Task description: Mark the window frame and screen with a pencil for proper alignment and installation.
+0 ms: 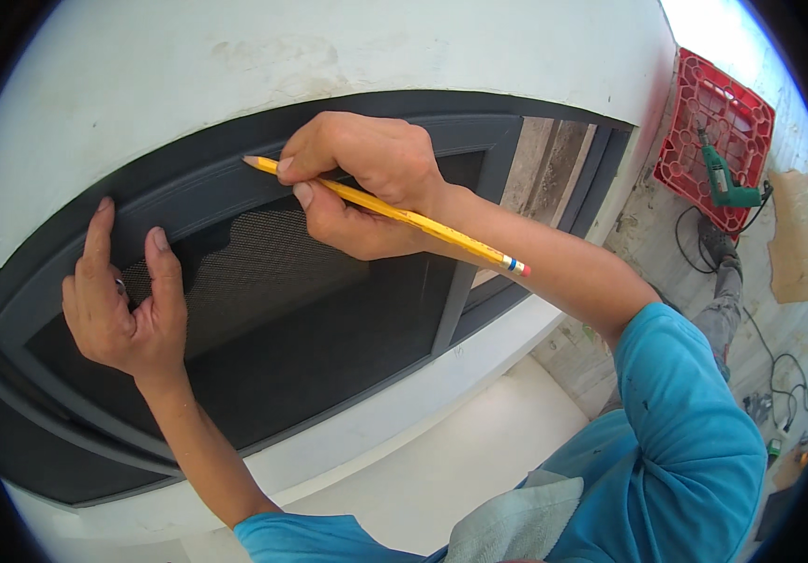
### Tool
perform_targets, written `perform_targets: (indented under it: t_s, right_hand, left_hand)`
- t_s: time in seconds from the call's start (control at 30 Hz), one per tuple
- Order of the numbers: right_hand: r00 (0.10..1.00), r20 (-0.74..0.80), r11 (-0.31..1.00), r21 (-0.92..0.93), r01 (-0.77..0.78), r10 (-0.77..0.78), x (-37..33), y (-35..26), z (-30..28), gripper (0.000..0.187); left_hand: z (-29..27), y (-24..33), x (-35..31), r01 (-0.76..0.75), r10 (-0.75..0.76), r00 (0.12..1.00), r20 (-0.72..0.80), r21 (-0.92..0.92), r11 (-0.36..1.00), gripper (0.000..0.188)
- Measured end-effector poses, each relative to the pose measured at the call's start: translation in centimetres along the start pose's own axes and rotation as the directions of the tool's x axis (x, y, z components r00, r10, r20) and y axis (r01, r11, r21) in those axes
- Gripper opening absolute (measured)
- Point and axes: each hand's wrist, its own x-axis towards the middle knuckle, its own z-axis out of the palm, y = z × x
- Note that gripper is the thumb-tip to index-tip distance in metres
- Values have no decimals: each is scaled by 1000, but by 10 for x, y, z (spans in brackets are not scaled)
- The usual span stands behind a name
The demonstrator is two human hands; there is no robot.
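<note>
A yellow pencil (422, 223) with a pink eraser is pinched between the thumb and fingers of my right hand (371, 183). Its sharpened tip is at the upper rail of the dark grey window frame (216, 195); whether it touches cannot be made out. Further left along the same rail, my left hand (132, 310) has its index finger and thumb stretched apart against the frame, the other fingers curled. Something small and ring-like shows on that hand. Behind both hands is a dark mesh screen (263, 272) set in the frame.
White wall (169, 75) surrounds the window, with a pale ledge (404, 399) below it. On the floor at the right, a green corded drill (727, 183) lies on a red plastic crate (699, 89). Cardboard (795, 235) and loose cables (779, 375) lie nearby.
</note>
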Motion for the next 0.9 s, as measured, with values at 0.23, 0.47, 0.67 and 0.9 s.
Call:
perform_targets:
  t_s: [0.23, 0.47, 0.67, 0.9]
  right_hand:
    - [1000, 24, 999, -38, -3, 4, 1, 1, -1, 12]
    - [981, 180, 996, 47, -76, 66, 1, -8, -9, 11]
    - [905, -13, 864, 303, -403, 426, 3, -22, -15, 10]
    - [762, 151, 655, 424, -626, 630, 37, -72, -44, 5]
  left_hand:
    - [2, 0, 0, -3, 3, 1000, -4, -6, 1000, 33]
    - [-3, 0, 0, 7, -7, 1000, 6, -6, 1000, 34]
    - [-14, 13, 15, 61, -58, 995, 80, -38, 997, 30]
    - [-58, 35, 33, 11, -5, 991, 133, -43, 999, 25]
